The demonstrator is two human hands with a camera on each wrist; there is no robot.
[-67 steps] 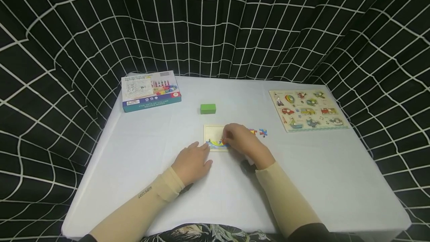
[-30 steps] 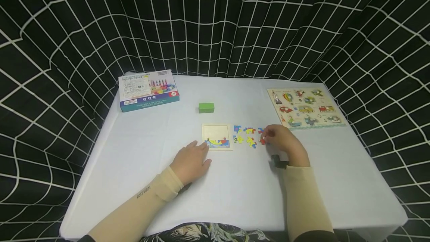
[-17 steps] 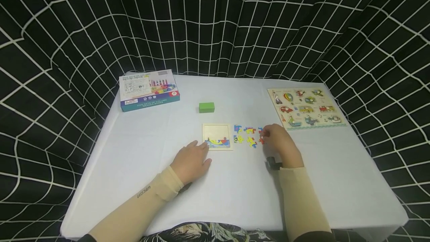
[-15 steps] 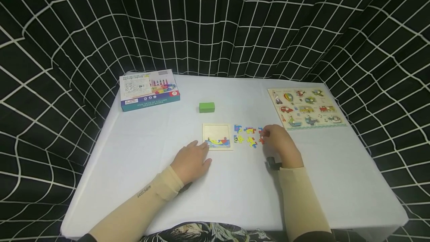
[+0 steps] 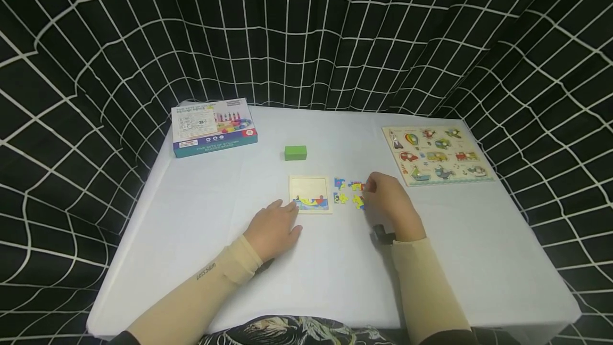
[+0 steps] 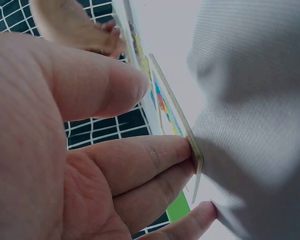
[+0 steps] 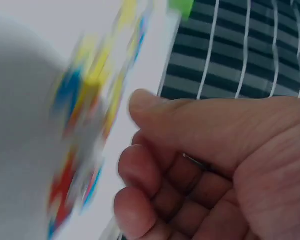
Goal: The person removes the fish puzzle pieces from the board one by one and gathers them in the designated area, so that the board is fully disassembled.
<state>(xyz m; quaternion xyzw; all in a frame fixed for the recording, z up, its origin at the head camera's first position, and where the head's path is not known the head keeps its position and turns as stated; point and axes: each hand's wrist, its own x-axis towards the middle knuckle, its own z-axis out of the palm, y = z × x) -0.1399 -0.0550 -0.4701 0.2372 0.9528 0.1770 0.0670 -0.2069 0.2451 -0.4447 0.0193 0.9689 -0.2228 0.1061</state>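
Observation:
My left hand [image 5: 270, 230] lies to the left of a small square wooden puzzle tray [image 5: 310, 177], its extended fingertips touching the tray's near left corner. In the left wrist view, two fingers press against the tray's edge [image 6: 175, 107]. A strip of joined puzzle pieces [image 5: 311, 204] fills the tray's near side; bare wood shows behind it. Loose yellow, blue and red puzzle pieces [image 5: 341, 198] lie right of the tray. My right hand [image 5: 390, 198] hovers over their right end, covering some. Its fingers are loosely curled, with nothing visible between thumb [image 7: 145, 107] and fingertips.
A green block [image 5: 295, 153] stands behind the tray. At the back left lies a flat boxed set [image 5: 214, 128]. A wooden vehicle puzzle board [image 5: 438, 156] sits at the right. Black gridded curtain [image 5: 306, 36] surrounds the white table [image 5: 201, 196].
My right hand went from the tray to the rightmost loose pieces, then shifted slightly left over them. A red piece it had at the tray now sits in the strip. My left hand stayed put.

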